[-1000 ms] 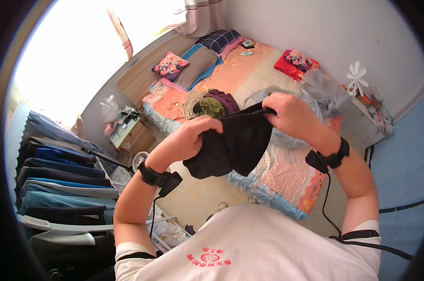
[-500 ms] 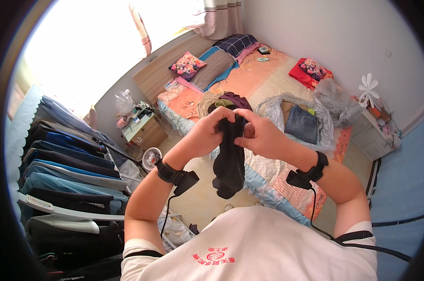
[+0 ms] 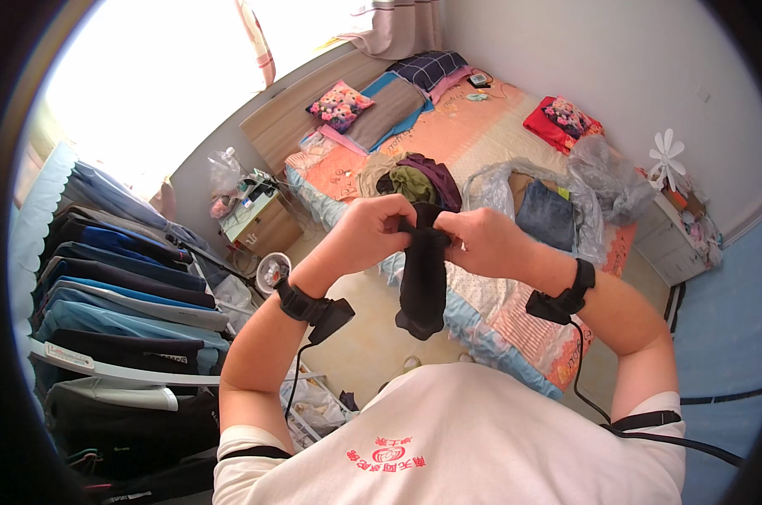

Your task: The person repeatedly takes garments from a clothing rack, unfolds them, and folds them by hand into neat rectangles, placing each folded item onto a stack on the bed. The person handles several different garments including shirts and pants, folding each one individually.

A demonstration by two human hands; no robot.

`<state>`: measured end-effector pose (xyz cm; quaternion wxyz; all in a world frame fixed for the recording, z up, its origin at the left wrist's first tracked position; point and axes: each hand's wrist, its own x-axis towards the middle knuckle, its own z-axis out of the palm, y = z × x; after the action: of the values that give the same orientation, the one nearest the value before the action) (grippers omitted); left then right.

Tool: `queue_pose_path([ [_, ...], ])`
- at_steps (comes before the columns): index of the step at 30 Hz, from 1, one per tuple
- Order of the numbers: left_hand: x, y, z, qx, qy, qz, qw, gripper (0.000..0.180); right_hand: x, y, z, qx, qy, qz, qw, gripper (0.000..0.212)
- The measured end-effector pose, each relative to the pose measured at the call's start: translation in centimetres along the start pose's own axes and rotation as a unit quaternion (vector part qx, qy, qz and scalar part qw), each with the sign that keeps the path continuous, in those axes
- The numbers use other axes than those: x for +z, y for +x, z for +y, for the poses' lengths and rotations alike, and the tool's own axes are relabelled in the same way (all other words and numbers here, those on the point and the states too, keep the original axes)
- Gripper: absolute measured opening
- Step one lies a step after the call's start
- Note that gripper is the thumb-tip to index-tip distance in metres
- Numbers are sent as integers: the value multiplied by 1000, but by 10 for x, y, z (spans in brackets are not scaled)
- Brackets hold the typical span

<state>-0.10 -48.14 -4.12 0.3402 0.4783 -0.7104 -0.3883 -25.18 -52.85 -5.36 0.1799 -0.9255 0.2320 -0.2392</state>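
Note:
Black socks (image 3: 423, 290) hang down in front of my chest, the toe ends lowest; they look like a pair laid together. My left hand (image 3: 379, 225) pinches the upper end from one side. From the other side my right hand (image 3: 486, 240) grips the same bunched upper part, its fingers curled in. Just beyond my hands, a heap of crumpled clothes (image 3: 412, 181) in green, purple and beige lies on the edge of the bed (image 3: 473, 139). To its right a clear plastic bag (image 3: 515, 172) lies open around folded blue jeans (image 3: 545, 219).
A rack of hanging clothes (image 3: 137, 278) fills the left side. Past it stand a small bedside cabinet (image 3: 267, 227) and a white waste bin (image 3: 273, 271). Pillows (image 3: 340, 105) lie at the headboard. A white drawer unit (image 3: 663, 244) stands at the right wall.
The socks have been drawn up and bunched at the top, so they hang shorter. My right hand has turned and closed on them, and my hands have moved slightly to the right.

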Motion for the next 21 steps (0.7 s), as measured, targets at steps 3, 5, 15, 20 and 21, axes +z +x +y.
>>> queue_pose_path([
  [3,-19,-3,3,80,114,39,989,21,-24,-12,11,2,-85,-58,995,20],
  [5,-45,-6,4,54,141,81,985,19,-53,-22,25,26,-169,-111,979,18],
  [15,-112,33,30,154,243,57,956,23,-110,-30,41,20,-155,-11,988,21],
  [20,-120,46,40,170,303,98,933,22,-129,-29,27,62,-228,-11,972,16],
  [21,-122,48,40,160,315,96,931,22,-134,-28,23,72,-224,5,972,15],
])
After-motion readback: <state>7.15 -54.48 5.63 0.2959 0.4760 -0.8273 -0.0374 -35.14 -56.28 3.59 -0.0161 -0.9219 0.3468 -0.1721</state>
